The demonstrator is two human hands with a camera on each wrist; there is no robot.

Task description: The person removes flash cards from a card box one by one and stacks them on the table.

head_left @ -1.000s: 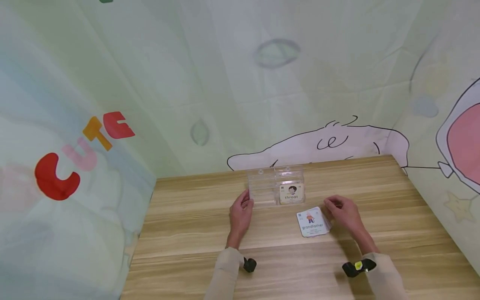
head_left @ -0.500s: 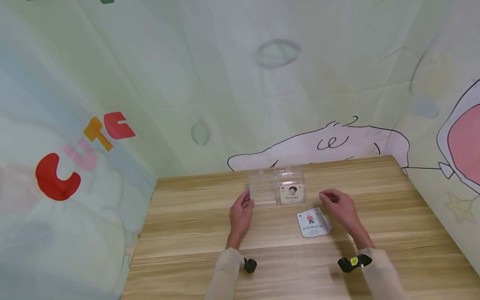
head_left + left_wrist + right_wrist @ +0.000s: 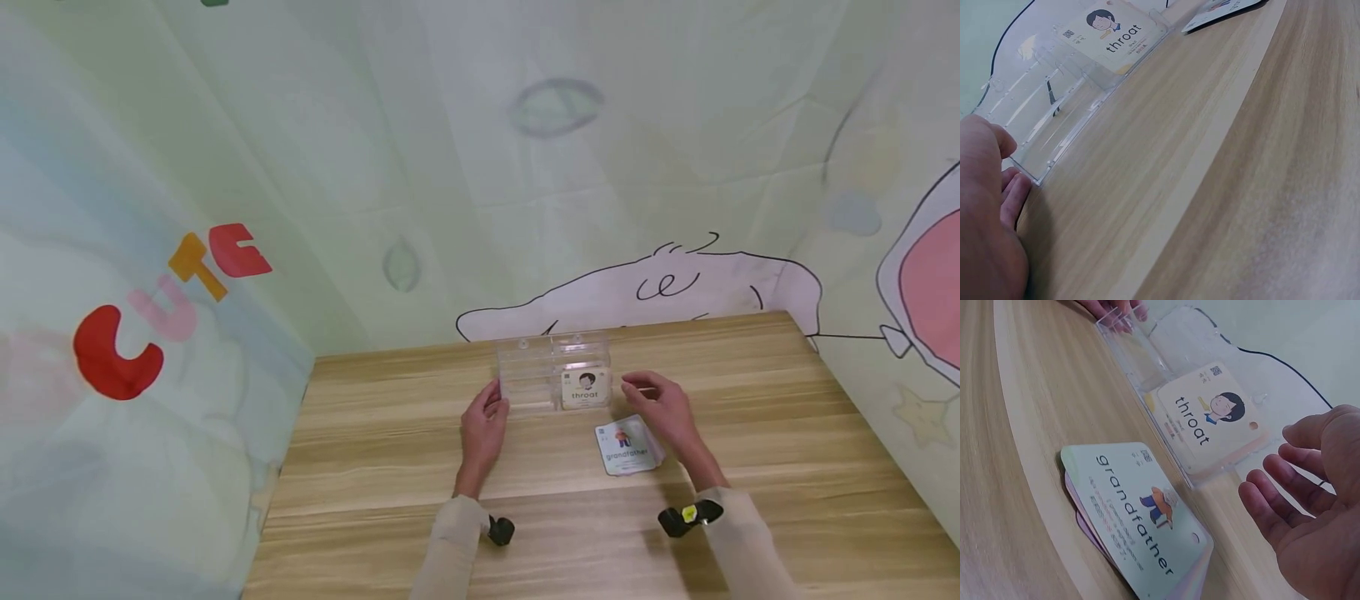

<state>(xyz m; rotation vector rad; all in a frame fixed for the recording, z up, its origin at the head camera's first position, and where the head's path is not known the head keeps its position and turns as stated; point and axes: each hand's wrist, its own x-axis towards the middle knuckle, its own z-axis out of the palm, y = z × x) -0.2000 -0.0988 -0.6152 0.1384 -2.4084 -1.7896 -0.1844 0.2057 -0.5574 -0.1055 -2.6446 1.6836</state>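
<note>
A clear plastic card holder (image 3: 527, 385) stands near the back of the table. In its right compartment a stack of cards with "throat" on top (image 3: 584, 388) sits upright; the left compartment shows no cards. My left hand (image 3: 483, 427) grips the holder's left edge, fingers around its corner in the left wrist view. My right hand (image 3: 666, 412) hovers at the holder's right end, fingers loosely bent and holding nothing, apart from the holder in the right wrist view. In front of the holder lies a slightly fanned stack of cards topped by "grandfather" (image 3: 1138, 512).
The wooden table (image 3: 375, 450) meets a printed cloth backdrop (image 3: 420, 183) at its back edge. A second cloth side (image 3: 150, 467) with coloured letters borders the left. Each wrist wears a black camera band (image 3: 690, 518).
My right hand has moved left and slightly away from me, from beside the "grandfather" stack to near the holder's right end. The left hand and the cards have stayed put.
</note>
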